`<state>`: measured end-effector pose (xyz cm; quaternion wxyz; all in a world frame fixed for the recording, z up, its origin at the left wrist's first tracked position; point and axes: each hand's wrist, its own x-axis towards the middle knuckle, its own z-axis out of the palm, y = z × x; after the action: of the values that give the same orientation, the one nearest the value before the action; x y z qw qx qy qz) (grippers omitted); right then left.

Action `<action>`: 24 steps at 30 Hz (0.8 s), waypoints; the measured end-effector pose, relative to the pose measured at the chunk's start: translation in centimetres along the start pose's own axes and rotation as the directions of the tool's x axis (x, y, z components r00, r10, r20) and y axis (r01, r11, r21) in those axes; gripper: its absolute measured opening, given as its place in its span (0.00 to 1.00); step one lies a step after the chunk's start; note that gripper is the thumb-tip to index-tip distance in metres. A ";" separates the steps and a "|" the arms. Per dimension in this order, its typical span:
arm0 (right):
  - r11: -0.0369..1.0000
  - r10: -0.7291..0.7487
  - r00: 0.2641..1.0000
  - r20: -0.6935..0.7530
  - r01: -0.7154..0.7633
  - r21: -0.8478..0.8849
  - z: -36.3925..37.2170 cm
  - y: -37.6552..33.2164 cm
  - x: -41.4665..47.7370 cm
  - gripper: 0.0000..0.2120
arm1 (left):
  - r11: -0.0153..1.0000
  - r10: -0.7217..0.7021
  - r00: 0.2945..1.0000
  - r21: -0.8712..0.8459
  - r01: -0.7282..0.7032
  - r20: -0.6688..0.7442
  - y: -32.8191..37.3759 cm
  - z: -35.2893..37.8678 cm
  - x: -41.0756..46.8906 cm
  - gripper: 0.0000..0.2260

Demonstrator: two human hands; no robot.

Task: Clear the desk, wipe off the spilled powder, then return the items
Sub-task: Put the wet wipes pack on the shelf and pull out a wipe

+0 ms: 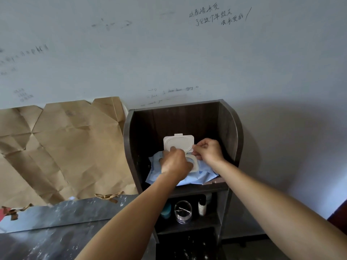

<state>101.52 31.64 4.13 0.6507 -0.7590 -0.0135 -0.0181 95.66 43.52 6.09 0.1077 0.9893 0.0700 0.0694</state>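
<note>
Evidently the step in hand was drawing a wipe for the powder. At the left, creased brown paper (62,147) leaned on the wall above the desk (56,222), whose grey top was streaked with pale powder at the near left. The left hand (175,160) sat knuckles-up over the dispensing opening of the wet-wipe pack (202,175), fingers curled down. Whether they pinched a wipe could not be told. The blue pack lay on the top level of the dark shelf unit (229,132), its white flip lid (178,142) standing open. The right hand (208,150), just right of the lid, pinched its edge. To do this well, that hand should steady the soft pack while the left pulls one sheet straight up. A glass jar (183,212) and a small bottle (202,207) stood on the shelf below.
</note>
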 end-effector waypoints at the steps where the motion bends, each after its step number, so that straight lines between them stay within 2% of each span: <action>1: 1.000 -0.009 1.000 0.004 0.009 -0.001 -0.1 0.0 0.0 0.06 | 0.999 -0.012 1.000 -0.031 0.012 0.002 0.2 0.1 -0.2 0.12; 3: 0.999 -0.034 0.999 0.015 0.034 -0.018 -0.1 0.2 0.0 0.06 | 0.982 -0.037 0.999 -0.188 0.030 -0.032 0.1 0.3 -0.7 0.08; 4: 0.998 -0.057 0.998 0.025 0.058 -0.034 -0.2 0.4 0.0 0.05 | 0.945 -0.067 0.996 -0.325 0.044 -0.061 -0.4 0.2 -0.9 0.06; 6: 0.986 -0.137 0.989 0.055 0.141 -0.090 -0.3 0.7 -0.2 0.05 | 0.783 -0.195 0.978 -0.612 0.109 -0.075 -1.8 -0.5 -1.1 0.05; 8: 0.953 -0.221 0.970 0.101 0.237 -0.188 -0.5 0.9 -0.7 0.05 | 0.633 -0.317 0.948 -0.752 0.182 -0.038 -3.4 -1.2 -1.2 0.06; 10: 0.884 -0.298 0.940 0.169 0.338 -0.323 -0.5 0.9 -1.0 0.02 | 0.558 -0.376 0.927 -0.798 0.227 0.001 -4.6 -1.3 -1.3 0.06; 12: 0.760 -0.346 0.893 0.289 0.447 -0.471 -0.3 0.4 -1.5 0.03 | 0.525 -0.396 0.918 -0.814 0.250 0.027 -5.0 -1.0 -1.5 0.07; 15: 0.550 -0.314 0.835 0.452 0.548 -0.630 0.4 -1.5 -2.4 0.05 | 0.505 -0.397 0.917 -0.824 0.256 0.042 -5.1 -0.7 -1.6 0.07; 17: 0.459 -0.284 0.814 0.506 0.579 -0.674 0.8 -2.5 -2.7 0.06 | 0.516 -0.385 0.922 -0.818 0.252 0.041 -5.2 -0.8 -1.7 0.06; 22: 0.306 -0.172 0.782 0.599 0.621 -0.722 1.5 -4.0 -2.6 0.06 | 0.562 -0.350 0.936 -0.791 0.240 0.036 -5.5 -0.6 -2.0 0.06; 24: 0.197 -0.170 0.769 0.617 0.640 -0.743 1.8 -4.5 -2.7 0.05 | 0.565 -0.334 0.942 -0.794 0.226 0.030 -5.5 -0.5 -2.1 0.06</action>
<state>98.64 34.14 8.14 0.0432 -0.9388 -0.3390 -0.0423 92.88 48.66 5.05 0.5355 0.8103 0.1950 0.1362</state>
